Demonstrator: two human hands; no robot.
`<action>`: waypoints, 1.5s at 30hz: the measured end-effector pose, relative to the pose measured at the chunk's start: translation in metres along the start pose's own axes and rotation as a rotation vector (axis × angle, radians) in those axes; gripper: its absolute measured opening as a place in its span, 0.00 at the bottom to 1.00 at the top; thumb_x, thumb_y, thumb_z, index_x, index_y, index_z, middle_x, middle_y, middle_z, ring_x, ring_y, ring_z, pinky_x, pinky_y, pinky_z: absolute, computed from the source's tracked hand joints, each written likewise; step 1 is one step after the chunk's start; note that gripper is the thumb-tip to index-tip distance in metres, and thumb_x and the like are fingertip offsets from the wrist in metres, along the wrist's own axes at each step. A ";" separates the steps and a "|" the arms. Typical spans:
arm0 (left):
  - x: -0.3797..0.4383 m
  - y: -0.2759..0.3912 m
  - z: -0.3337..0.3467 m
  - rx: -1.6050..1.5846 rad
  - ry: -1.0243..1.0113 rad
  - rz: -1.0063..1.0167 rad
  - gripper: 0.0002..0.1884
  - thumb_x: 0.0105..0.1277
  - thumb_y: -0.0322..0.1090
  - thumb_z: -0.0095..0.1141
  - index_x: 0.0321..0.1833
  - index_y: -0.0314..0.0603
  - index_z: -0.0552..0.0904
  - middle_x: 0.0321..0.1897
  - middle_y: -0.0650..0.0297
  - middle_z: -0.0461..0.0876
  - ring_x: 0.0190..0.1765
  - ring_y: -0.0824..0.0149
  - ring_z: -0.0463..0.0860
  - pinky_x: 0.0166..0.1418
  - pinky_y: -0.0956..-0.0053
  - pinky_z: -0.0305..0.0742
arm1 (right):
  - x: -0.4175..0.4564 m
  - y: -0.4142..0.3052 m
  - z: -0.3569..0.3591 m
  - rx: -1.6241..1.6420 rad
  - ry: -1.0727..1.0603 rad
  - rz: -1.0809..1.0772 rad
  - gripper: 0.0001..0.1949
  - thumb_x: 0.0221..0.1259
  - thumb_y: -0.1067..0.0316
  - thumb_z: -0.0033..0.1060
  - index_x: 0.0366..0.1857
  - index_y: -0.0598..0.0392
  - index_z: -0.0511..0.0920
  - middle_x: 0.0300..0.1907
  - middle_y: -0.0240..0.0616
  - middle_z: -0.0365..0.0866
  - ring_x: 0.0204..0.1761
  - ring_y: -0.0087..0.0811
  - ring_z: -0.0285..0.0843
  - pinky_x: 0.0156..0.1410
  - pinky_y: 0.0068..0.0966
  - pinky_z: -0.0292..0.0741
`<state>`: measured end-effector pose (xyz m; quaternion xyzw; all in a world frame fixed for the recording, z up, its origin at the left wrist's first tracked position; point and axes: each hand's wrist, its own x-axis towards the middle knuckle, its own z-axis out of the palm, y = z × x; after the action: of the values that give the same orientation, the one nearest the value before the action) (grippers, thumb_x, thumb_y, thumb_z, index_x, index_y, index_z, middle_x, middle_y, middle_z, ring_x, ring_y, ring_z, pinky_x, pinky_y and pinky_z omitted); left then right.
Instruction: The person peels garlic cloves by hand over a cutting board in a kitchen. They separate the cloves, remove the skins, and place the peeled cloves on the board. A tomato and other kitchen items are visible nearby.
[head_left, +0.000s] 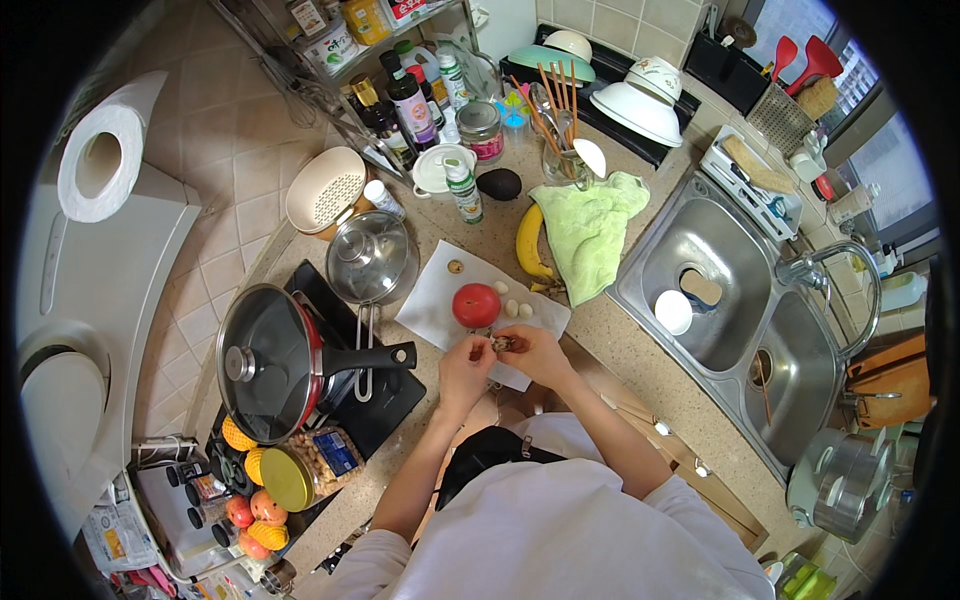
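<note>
My right hand (534, 355) grips a small brown-speckled quail egg (501, 344) between thumb and fingers. Close beside it on the left is my left hand (466, 369), its fingertips bunched together; whether a bit of shell is between them is hidden. Both hands are over the near edge of a white paper towel (427, 310). On the towel, just beyond my fingers, sits a red tomato (476, 305). Three pale, smooth peeled eggs (512, 307) lie to its right. Another speckled quail egg (454, 266) rests near the towel's far left corner.
Left stands a lidded frying pan (270, 367), with a glass-lidded saucepan (367, 259) behind it. Beyond the towel are a banana (531, 241), a green cloth (592, 225), an avocado (499, 184) and a spray bottle (463, 193). A double steel sink (720, 225) is at right.
</note>
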<state>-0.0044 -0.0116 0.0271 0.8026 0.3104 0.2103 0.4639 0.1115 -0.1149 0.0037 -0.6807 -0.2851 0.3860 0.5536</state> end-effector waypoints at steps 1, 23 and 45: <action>0.001 -0.006 0.000 0.005 0.008 -0.022 0.06 0.59 0.30 0.62 0.35 0.36 0.80 0.26 0.55 0.81 0.32 0.54 0.82 0.37 0.62 0.76 | 0.000 0.002 -0.001 0.011 -0.017 0.008 0.16 0.56 0.76 0.65 0.49 0.61 0.80 0.37 0.34 0.84 0.37 0.20 0.80 0.45 0.19 0.78; 0.008 -0.012 -0.013 0.342 -0.072 0.485 0.07 0.61 0.30 0.60 0.41 0.40 0.81 0.30 0.58 0.83 0.33 0.55 0.82 0.36 0.64 0.78 | 0.003 -0.001 -0.005 0.102 -0.036 0.049 0.14 0.56 0.73 0.66 0.46 0.63 0.78 0.38 0.35 0.83 0.39 0.21 0.80 0.47 0.19 0.78; 0.005 -0.003 -0.003 0.208 0.000 0.335 0.06 0.56 0.29 0.64 0.33 0.40 0.79 0.23 0.58 0.79 0.28 0.55 0.80 0.32 0.65 0.75 | 0.003 -0.001 -0.010 0.184 -0.081 0.106 0.15 0.57 0.73 0.66 0.47 0.64 0.79 0.40 0.37 0.83 0.42 0.23 0.81 0.51 0.20 0.77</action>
<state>-0.0036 -0.0055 0.0257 0.8867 0.1924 0.2513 0.3371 0.1214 -0.1173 0.0048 -0.6250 -0.2340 0.4664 0.5807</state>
